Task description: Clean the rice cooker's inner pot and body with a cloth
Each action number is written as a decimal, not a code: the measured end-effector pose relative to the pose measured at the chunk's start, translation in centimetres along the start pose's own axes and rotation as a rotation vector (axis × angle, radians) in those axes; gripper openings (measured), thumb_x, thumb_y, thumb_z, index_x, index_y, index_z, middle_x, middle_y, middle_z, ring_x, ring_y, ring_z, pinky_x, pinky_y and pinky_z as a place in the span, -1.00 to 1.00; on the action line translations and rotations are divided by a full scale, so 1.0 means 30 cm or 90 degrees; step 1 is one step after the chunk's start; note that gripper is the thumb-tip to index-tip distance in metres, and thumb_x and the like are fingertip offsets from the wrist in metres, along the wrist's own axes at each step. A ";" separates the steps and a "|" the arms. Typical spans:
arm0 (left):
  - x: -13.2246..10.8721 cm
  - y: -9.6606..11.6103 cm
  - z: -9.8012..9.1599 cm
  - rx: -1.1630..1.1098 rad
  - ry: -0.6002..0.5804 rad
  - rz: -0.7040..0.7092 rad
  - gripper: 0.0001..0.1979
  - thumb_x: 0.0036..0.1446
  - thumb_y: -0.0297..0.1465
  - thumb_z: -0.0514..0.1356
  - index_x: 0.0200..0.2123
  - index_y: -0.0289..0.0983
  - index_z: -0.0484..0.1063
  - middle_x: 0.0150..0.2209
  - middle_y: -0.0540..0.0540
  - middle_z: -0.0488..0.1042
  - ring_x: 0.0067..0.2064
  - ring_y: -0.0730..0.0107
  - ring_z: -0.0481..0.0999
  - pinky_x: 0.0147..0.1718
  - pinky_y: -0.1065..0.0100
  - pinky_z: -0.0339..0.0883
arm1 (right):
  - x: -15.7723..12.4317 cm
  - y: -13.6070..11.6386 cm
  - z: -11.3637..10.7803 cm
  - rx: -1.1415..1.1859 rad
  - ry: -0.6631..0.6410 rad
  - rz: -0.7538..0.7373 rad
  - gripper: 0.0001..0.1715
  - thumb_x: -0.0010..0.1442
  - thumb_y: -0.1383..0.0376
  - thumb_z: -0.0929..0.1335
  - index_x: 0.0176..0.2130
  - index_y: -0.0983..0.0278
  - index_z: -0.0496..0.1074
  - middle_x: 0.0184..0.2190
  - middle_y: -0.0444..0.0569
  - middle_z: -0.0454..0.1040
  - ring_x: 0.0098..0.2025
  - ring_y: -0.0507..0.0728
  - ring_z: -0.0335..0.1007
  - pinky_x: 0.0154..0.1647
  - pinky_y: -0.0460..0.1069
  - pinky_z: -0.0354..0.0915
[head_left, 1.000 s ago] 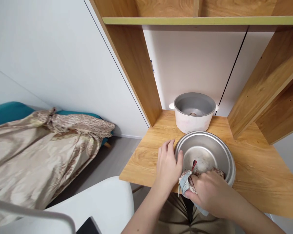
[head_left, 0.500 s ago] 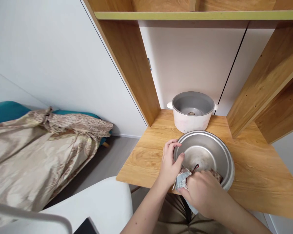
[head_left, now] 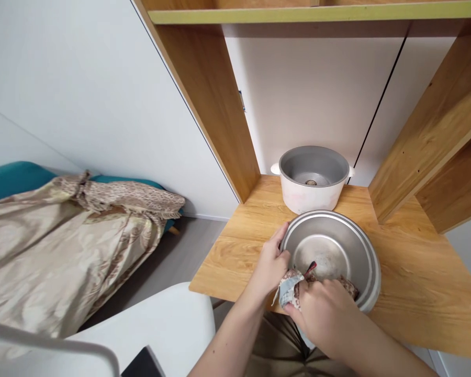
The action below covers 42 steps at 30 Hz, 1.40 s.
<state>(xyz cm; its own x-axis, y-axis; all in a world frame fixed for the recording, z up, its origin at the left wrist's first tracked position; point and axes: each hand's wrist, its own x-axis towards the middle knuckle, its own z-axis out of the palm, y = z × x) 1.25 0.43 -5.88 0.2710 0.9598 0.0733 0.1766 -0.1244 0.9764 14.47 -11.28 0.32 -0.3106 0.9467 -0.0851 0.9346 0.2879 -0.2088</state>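
A round silver metal pot with a wide rim sits near the front edge of the wooden table, tilted slightly toward me. My left hand grips its left rim, the fingers going down the outer side and the thumb bent at the inner edge. At the near side of the pot, my right hand is closed around a patterned cloth. A brown part of the cloth lies inside the pot, and a pale blue part hangs over the rim. The right fingertips are hidden.
Behind the pot stands a white rice cooker body with a grey inside. Wooden uprights flank the table, beneath a shelf edge. At left are a white chair holding a dark object and a covered bed.
My left fingers have closed from a spread pose onto the rim. My right hand keeps the cloth at the near rim, shifted only slightly. The whole view has moved a little.
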 end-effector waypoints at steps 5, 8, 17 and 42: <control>0.000 0.007 0.012 -0.030 0.006 -0.012 -0.20 -0.10 -0.53 0.13 0.31 -0.33 0.40 0.36 -0.12 0.36 0.42 0.11 0.28 0.46 0.13 -0.04 | -0.035 0.053 -0.020 -0.045 0.017 -0.102 -0.68 0.43 0.08 0.33 -0.25 0.24 0.48 -0.45 0.00 0.58 -0.42 0.16 0.50 -0.45 0.01 0.07; 0.001 0.010 0.026 -0.055 0.020 -0.030 -0.23 -0.08 -0.51 0.14 0.30 -0.34 0.41 0.33 -0.14 0.39 0.39 0.09 0.32 0.45 0.12 0.01 | -0.039 0.052 -0.012 -0.059 0.039 -0.100 -0.69 0.44 0.10 0.31 -0.27 0.22 0.46 -0.48 -0.03 0.56 -0.46 0.16 0.47 -0.47 0.03 0.02; 0.014 0.008 0.047 -0.117 0.048 -0.089 -0.35 -0.02 -0.43 0.22 0.21 -0.28 0.50 0.24 -0.15 0.51 0.31 0.05 0.43 0.39 0.08 0.14 | 0.001 0.007 0.022 -0.019 0.057 -0.044 -0.66 0.48 0.13 0.25 -0.27 0.22 0.45 -0.45 -0.02 0.58 -0.40 0.17 0.51 -0.43 0.02 0.10; 0.008 0.007 0.043 -0.153 0.043 -0.068 -0.35 -0.03 -0.47 0.20 0.21 -0.30 0.49 0.22 -0.14 0.52 0.27 0.09 0.48 0.36 0.08 0.20 | -0.055 0.042 -0.005 -0.073 0.056 -0.070 -0.71 0.44 0.14 0.31 -0.27 0.26 0.44 -0.49 0.00 0.57 -0.44 0.16 0.52 -0.46 0.02 0.05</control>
<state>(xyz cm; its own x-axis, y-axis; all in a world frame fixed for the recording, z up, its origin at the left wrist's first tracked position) 2.56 0.32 -5.92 0.1972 0.9800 -0.0269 -0.0315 0.0337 0.9989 16.19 -12.46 0.34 -0.4000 0.9163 0.0183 0.9112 0.3997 -0.0994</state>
